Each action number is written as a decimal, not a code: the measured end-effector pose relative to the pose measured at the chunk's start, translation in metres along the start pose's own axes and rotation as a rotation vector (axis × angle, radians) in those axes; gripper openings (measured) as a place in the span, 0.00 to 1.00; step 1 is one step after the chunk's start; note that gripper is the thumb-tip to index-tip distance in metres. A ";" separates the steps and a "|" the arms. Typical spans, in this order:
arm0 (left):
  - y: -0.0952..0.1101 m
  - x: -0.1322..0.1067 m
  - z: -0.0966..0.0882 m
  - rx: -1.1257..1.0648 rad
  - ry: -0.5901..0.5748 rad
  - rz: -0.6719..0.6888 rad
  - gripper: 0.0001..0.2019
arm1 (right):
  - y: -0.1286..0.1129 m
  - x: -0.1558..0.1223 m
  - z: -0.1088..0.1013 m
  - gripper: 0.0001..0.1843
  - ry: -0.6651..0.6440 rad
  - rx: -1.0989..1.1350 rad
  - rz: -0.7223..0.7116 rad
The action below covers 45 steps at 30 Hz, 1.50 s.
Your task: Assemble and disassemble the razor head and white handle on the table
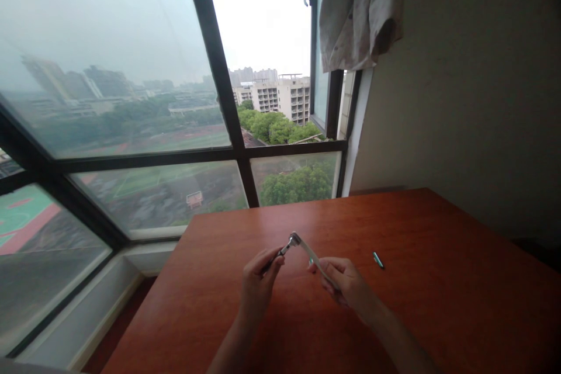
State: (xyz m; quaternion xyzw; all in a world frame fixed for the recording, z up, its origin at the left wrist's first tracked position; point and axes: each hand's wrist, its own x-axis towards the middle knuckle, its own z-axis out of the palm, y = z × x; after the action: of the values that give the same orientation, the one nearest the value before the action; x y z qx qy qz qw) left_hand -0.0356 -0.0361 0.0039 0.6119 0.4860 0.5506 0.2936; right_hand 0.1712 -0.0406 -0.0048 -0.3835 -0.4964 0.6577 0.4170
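Note:
My left hand is closed around the dark handle of a slim tool with a shiny metal neck and head. It points up and to the right. My right hand pinches a long, pale, narrow strip that slants up to the left. The upper end of the strip meets the tool's metal head; whether the two are joined, I cannot tell. A bit of teal shows by my right fingertips, its source partly hidden. Right of that hand, a short teal-and-dark stick-shaped piece lies on the table.
The reddish-brown wooden table spreads under both hands. Its far edge runs along dark-framed windows, one pane of which stands open. Light cloth hangs at the upper right, beside a plain wall.

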 end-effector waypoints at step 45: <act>-0.013 0.000 0.007 -0.279 -0.070 -0.319 0.17 | -0.001 0.010 -0.037 0.16 0.463 -0.755 -0.250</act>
State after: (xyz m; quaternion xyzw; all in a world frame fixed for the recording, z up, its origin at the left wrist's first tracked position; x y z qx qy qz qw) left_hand -0.0329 -0.0299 -0.0092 0.4996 0.4852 0.5374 0.4757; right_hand 0.2017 -0.0185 -0.0122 -0.5826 -0.6376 0.2723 0.4240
